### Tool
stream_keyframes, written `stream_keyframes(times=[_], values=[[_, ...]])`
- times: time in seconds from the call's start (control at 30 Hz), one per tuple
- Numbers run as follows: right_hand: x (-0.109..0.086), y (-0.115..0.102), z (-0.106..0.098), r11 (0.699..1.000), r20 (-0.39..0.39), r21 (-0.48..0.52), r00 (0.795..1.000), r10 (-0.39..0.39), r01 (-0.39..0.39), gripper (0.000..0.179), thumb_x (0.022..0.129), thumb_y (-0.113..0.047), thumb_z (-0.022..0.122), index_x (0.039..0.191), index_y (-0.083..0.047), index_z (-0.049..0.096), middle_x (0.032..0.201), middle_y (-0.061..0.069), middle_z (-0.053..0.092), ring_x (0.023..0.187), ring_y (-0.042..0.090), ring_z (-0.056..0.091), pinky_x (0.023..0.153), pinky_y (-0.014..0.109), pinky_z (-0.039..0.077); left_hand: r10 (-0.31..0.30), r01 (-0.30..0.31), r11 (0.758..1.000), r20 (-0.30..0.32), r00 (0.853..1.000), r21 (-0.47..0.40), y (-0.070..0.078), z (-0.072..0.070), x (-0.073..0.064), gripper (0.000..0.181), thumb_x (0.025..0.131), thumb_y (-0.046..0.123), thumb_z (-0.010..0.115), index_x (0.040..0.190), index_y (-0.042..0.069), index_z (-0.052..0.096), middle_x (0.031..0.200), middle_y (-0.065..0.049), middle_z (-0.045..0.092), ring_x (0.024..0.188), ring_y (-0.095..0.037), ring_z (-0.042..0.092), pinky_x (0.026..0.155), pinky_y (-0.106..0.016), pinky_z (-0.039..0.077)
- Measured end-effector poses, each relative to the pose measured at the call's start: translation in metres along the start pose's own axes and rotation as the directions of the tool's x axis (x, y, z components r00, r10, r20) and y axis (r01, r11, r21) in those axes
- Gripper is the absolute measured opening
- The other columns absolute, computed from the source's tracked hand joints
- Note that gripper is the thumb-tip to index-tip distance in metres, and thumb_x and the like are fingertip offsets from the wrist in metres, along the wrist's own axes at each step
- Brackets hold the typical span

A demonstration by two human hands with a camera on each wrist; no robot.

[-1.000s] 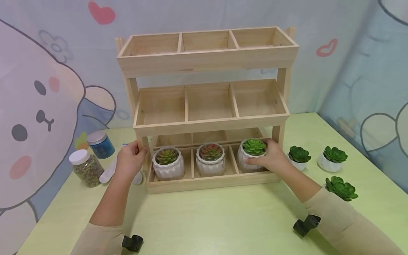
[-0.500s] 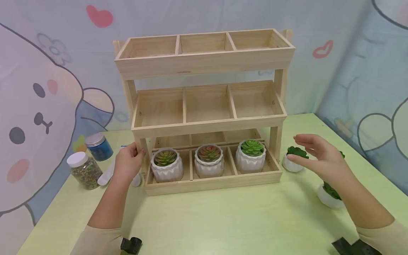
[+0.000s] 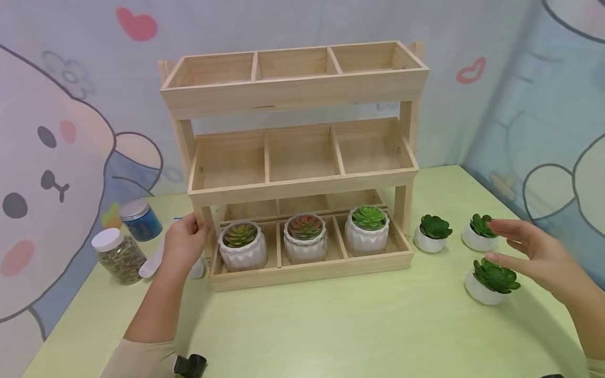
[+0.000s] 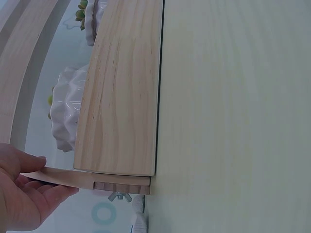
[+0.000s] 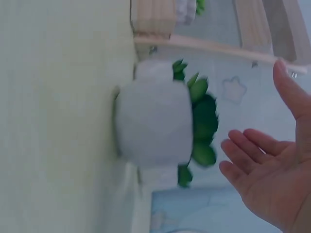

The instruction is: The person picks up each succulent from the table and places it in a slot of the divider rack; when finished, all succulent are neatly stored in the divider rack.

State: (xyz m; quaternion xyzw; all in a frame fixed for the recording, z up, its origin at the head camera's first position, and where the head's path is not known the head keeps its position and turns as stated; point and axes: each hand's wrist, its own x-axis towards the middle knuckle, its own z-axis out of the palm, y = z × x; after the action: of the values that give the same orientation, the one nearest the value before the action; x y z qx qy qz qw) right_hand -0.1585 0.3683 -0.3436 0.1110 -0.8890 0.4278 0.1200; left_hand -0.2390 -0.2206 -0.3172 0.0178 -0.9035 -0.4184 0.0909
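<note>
My left hand (image 3: 185,242) grips the left upright (image 4: 63,176) of a three-tier wooden planter stand (image 3: 293,191), thumb on one side and fingers on the other. Three succulents in white ribbed pots stand in its bottom tier: a yellowish-green one (image 3: 243,247), a reddish one (image 3: 305,239) and a bright green one (image 3: 367,231). My right hand (image 3: 543,257) hangs in the air with fingers spread and holds nothing. Close below it is a small dark green succulent in a smooth white pot (image 3: 491,282). Two similar potted succulents stand behind, one left (image 3: 431,234) and one right (image 3: 479,233).
Left of the stand are a jar of small brownish bits with a white lid (image 3: 119,257), a blue jar with a silver lid (image 3: 141,219) and a white scoop-like tool (image 3: 152,262). A printed cloth (image 3: 293,21) hangs behind the table.
My right hand has let go of the bright green succulent's pot in the bottom right compartment and moved right, over the small succulents. My left hand keeps its grip on the upright.
</note>
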Motion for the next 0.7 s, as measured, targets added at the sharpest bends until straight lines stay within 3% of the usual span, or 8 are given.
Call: stream_keyframes(times=[0.17, 0.3, 0.47, 0.7], values=[[-0.012, 0.028, -0.008, 0.998, 0.099, 0.038, 0.994, -0.048, 0.044, 0.061, 0.08, 0.006, 0.069, 0.133, 0.002, 0.038, 0.127, -0.009, 0.046, 0.113, -0.009, 0.041, 0.084, 0.006, 0.034, 0.012, -0.012, 1.0, -0.004, 1.0, -0.002, -0.001, 0.0, 0.0, 0.038, 0.098, 0.015, 0.048, 0.127, -0.009, 0.05, 0.118, -0.029, 0.057, 0.109, -0.042, 0.055, 0.086, -0.051, 0.048], [-0.016, 0.045, -0.012, 0.992, 0.224, 0.12, 0.973, -0.062, 0.035, 0.066, 0.08, 0.011, 0.066, 0.136, 0.0, 0.035, 0.131, -0.013, 0.044, 0.115, -0.011, 0.039, 0.082, 0.007, 0.036, 0.021, -0.021, 1.0, -0.009, 1.0, 0.005, 0.0, 0.0, 0.0, 0.037, 0.098, 0.016, 0.048, 0.125, -0.009, 0.051, 0.117, -0.029, 0.058, 0.109, -0.042, 0.055, 0.086, -0.051, 0.048], [-0.018, 0.054, -0.013, 0.985, 0.338, 0.174, 0.94, -0.037, -0.024, 0.07, 0.079, 0.011, 0.066, 0.139, 0.004, 0.03, 0.133, -0.017, 0.043, 0.115, -0.01, 0.04, 0.08, 0.012, 0.039, 0.014, -0.014, 1.0, -0.01, 1.0, 0.007, 0.001, -0.002, -0.003, 0.038, 0.098, 0.016, 0.048, 0.127, -0.009, 0.05, 0.117, -0.028, 0.058, 0.11, -0.041, 0.055, 0.087, -0.051, 0.048], [-0.018, 0.06, -0.009, 0.966, 0.4, 0.233, 0.916, 0.012, -0.114, 0.066, 0.077, 0.009, 0.069, 0.133, 0.006, 0.033, 0.125, -0.016, 0.049, 0.108, -0.004, 0.047, 0.078, 0.021, 0.049, 0.007, -0.007, 1.0, 0.005, 1.0, -0.008, 0.002, 0.0, -0.002, 0.041, 0.099, 0.015, 0.047, 0.131, -0.009, 0.046, 0.12, -0.029, 0.055, 0.112, -0.042, 0.053, 0.088, -0.051, 0.047]])
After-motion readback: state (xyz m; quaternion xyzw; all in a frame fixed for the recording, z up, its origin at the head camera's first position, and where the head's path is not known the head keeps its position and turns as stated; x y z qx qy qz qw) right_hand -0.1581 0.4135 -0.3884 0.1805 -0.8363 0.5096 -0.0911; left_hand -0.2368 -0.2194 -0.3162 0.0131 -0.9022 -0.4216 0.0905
